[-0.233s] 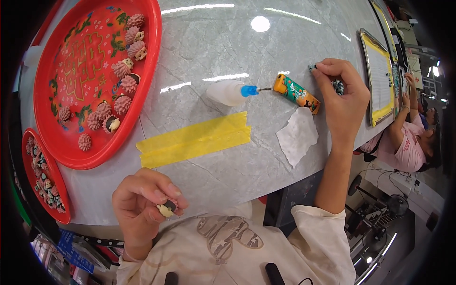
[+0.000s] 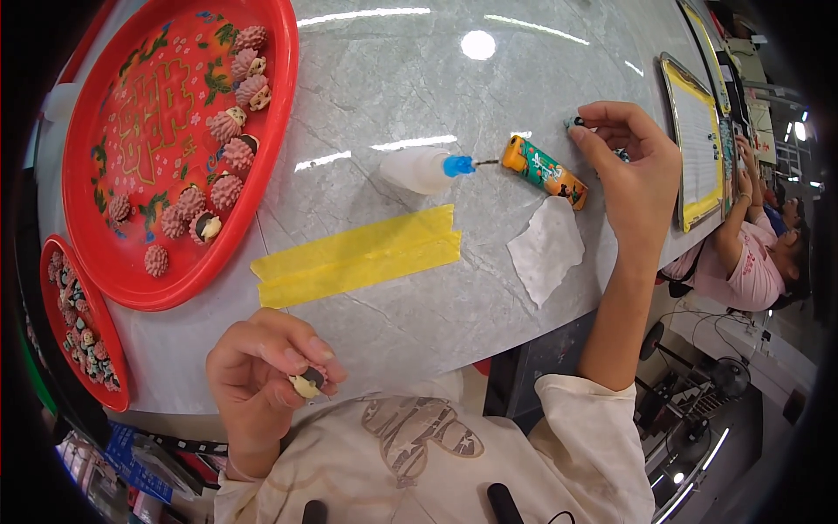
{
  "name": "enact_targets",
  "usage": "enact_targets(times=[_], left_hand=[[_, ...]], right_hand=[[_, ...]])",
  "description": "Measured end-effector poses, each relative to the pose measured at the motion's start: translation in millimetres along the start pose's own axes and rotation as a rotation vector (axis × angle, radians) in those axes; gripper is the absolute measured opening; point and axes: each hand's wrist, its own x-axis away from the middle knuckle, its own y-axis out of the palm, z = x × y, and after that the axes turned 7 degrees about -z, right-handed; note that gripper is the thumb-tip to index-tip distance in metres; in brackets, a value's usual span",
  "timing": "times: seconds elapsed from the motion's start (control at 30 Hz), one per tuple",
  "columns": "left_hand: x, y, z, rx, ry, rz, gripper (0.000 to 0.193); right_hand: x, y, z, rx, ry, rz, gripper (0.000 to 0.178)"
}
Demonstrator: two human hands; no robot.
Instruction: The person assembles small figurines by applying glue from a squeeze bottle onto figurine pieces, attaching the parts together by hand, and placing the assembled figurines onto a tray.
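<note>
left hand [image 2: 253,367] pinches a small figure [image 2: 307,382]; i can't tell whether the right hand [image 2: 644,170] grips a dark piece [image 2: 573,122].

Spread from the left edge to the right

On the surface [image 2: 367,87], a large tray [image 2: 131,295] filled the upper left of the frame, bearing figurines [image 2: 226,192] mostly along its right side. A small tray [image 2: 119,398] lay just below it at the left edge, more figurines inside. The bottle [image 2: 417,171] was upper centre, its tip toward the small container [image 2: 550,176] on its right. Tape strips [image 2: 358,258] lay below the bottle, a paper scrap [image 2: 548,249] below the container. Lower left, the left grip [image 2: 260,365] held one figurine [image 2: 307,382]; upper right, the right grip [image 2: 642,170] held a small piece [image 2: 573,122], left of a framed sheet [image 2: 698,131].
</note>
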Motion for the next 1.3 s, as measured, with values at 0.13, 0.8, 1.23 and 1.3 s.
enact_targets(times=[0.13,0.8,1.23,1.3], left_hand=[[0.1,1.9,1.0,-0.007,-0.006,-0.022,0.027],[1.4,-18.5,-3.2,0.346,0.061,-0.189,0.022],[8.0,-12.9,-1.7,0.265,0.059,-0.174,0.029],[8.9,-9.8,-0.3,0.206,0.014,-0.096,0.034]], right_hand=[[2.7,-6.5,1.5,0.035,0.068,0.007,0.013],[83.3,28.7,-58.1,-1.308,-0.136,-0.428,0.019],[100.7,60.8,-98.3,-0.753,-0.449,-0.361,0.024],[103.1,61.0,-100.6,-0.722,-0.455,-0.356,0.024]])
